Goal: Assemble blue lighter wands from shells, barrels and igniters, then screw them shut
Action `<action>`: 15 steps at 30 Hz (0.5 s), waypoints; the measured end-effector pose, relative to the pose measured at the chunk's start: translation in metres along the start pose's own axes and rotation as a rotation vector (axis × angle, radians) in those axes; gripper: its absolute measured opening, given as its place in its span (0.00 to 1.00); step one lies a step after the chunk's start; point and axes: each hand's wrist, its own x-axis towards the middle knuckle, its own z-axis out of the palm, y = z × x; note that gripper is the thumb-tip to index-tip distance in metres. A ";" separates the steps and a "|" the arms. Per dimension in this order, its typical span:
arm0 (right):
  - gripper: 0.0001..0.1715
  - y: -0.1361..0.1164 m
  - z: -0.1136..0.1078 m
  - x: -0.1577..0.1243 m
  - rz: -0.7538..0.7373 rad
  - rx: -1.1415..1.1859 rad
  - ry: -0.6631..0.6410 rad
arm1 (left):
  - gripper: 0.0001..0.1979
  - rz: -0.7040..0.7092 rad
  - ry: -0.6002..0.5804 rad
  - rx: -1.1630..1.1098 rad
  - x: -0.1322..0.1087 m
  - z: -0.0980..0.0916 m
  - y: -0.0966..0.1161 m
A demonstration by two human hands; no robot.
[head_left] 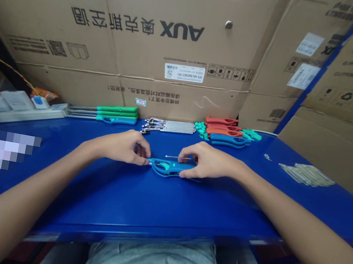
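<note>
Both hands work low over the blue table. My left hand [122, 146] grips the left end of a blue plastic lighter handle [165, 167], which lies flat with its trigger opening showing. My right hand [207, 161] holds its right end, with the fingers curled over it and partly hiding it. A thin metal rod [179, 157] lies along the top of the handle, its far end pinched under my right fingers. Just beyond my hands stand rows of green handles [114, 113], metal lighter tubes [170, 126], and red and blue handles [225, 134].
Small teal plastic parts [201, 129] lie among the rows. Clear plastic pieces [305, 174] lie at the right of the blue table [117, 199]. A power strip [19, 112] with cables sits at the left. Cardboard boxes [137, 25] wall off the back.
</note>
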 end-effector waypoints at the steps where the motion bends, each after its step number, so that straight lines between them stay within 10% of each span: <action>1: 0.17 0.000 0.000 0.000 0.000 -0.001 -0.002 | 0.13 0.000 -0.001 0.004 0.000 0.000 0.000; 15: 0.18 0.000 0.001 -0.001 -0.007 0.004 -0.026 | 0.13 0.001 -0.004 0.005 0.000 -0.002 0.002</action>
